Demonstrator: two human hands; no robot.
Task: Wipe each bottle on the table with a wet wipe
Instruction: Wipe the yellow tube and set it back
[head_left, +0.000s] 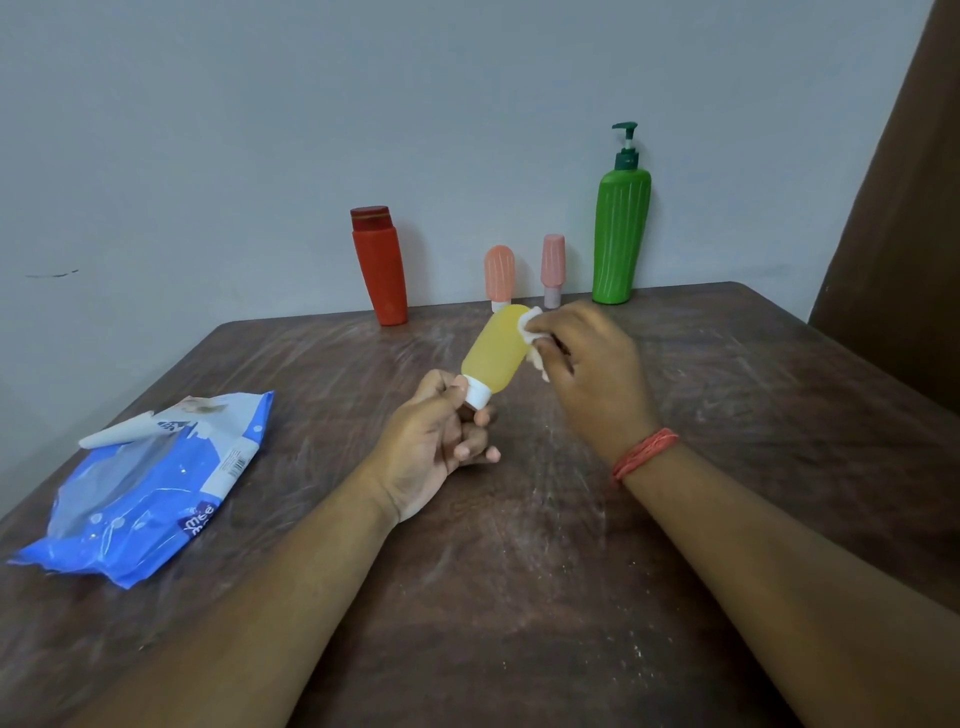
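Note:
A small yellow bottle (493, 349) with a white cap is held tilted above the middle of the table. My left hand (434, 441) pinches it by the cap end. My right hand (592, 374) presses a white wet wipe (532, 325) against the bottle's upper right side. Along the back edge stand a red bottle (379, 267), a small orange bottle (499, 275), a small pink bottle (552, 267) and a tall green pump bottle (621, 228), all upright.
A blue wet wipe pack (145, 493) lies on the left of the brown table (519, 597), its flap peeled back. A grey wall runs behind the table. A brown curtain (904, 208) hangs at the right.

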